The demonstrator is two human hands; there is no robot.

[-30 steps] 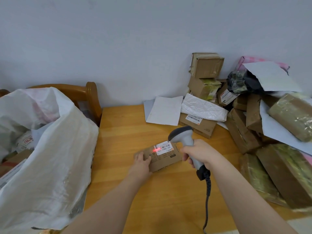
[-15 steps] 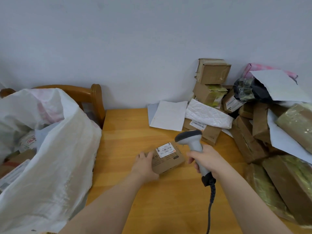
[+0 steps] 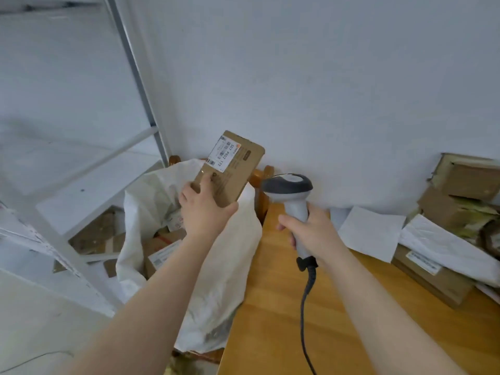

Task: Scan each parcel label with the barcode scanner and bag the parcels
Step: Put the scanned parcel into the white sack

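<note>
One scanner [image 3: 288, 185], one sack [image 3: 216, 280], one held parcel [image 3: 230, 169], perhaps five more parcels [image 3: 430, 277] stacked right.

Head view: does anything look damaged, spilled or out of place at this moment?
Mostly ordinary. The top box at the right edge has a crumpled, torn-looking corner, and cardboard lies loose on the floor under the shelf at left. The parcel in the left hand above the sack looks intact.

Bright, soft, even light; faint shadows only; mild sheen on the wooden surface [image 3: 270, 307]; slight motion blur throughout; wide-angle bending of the shelf frame [image 3: 133, 63] near the left edge.
</note>
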